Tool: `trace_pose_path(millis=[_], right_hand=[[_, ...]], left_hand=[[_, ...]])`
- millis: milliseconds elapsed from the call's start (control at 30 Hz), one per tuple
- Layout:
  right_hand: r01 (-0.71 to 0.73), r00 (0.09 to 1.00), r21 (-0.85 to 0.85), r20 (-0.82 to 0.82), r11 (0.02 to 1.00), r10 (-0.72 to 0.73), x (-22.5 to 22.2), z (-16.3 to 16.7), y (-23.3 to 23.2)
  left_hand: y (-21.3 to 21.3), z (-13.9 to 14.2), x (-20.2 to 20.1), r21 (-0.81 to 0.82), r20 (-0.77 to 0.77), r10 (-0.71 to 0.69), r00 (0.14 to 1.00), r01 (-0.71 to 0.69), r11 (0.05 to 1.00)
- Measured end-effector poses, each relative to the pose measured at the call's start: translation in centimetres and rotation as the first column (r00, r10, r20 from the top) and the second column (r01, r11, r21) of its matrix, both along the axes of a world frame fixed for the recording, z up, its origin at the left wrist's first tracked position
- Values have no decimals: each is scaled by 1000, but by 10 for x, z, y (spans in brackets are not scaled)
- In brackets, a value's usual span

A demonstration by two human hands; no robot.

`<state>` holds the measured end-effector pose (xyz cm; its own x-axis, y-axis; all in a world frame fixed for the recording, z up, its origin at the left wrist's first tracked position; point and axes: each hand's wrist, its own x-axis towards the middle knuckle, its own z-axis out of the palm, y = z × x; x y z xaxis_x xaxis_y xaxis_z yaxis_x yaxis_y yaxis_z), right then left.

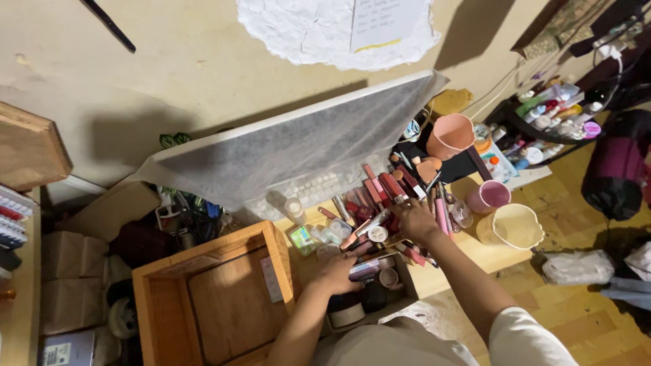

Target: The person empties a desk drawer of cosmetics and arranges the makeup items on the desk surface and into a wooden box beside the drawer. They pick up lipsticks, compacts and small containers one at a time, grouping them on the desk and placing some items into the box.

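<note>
Leaning board: large grey-wrapped panel [291, 139] propped against far wall, likely parked clear of the work area.
Wooden box: open crate [210, 298] near left, interior bare.
Tabletop: pale wood [468, 254], crowded.
Cups: cream cup [512, 226] and pink cup [489, 196] at right, upright, mouths open.
Cosmetic tubes: red and pink sticks [376, 193] heaped centre, lying flat.
Right hand [415, 220]: palm down on the heap, fingers curled; grip hidden.
Left hand [337, 272]: near, fingers closed around dark tubes [366, 266]; count unclear.

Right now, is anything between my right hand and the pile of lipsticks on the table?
Nothing visible: the right hand already rests on the lipstick pile. The left hand lies nearer you, beside the wooden box.
</note>
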<state>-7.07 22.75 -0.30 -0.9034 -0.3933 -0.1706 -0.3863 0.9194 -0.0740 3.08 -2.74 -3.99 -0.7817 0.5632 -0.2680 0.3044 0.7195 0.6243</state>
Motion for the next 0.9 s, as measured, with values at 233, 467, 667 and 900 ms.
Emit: trace_pose_path(millis=[233, 467, 667, 900], right_hand=[[-3, 974, 177, 221, 984, -37, -12, 23, -14], [80, 977, -337, 212, 938, -7, -15, 2, 30], [732, 637, -617, 770, 289, 31, 47, 22, 60], [5, 911, -497, 359, 868, 201, 114, 56, 23]], left_hand=[[-1, -7, -2, -55, 48, -2, 999, 4, 998], [2, -7, -1, -38, 46, 5, 999, -3, 999], [3, 6, 1, -127, 50, 10, 999, -3, 992], [6, 4, -1, -168, 125, 53, 991, -31, 985]])
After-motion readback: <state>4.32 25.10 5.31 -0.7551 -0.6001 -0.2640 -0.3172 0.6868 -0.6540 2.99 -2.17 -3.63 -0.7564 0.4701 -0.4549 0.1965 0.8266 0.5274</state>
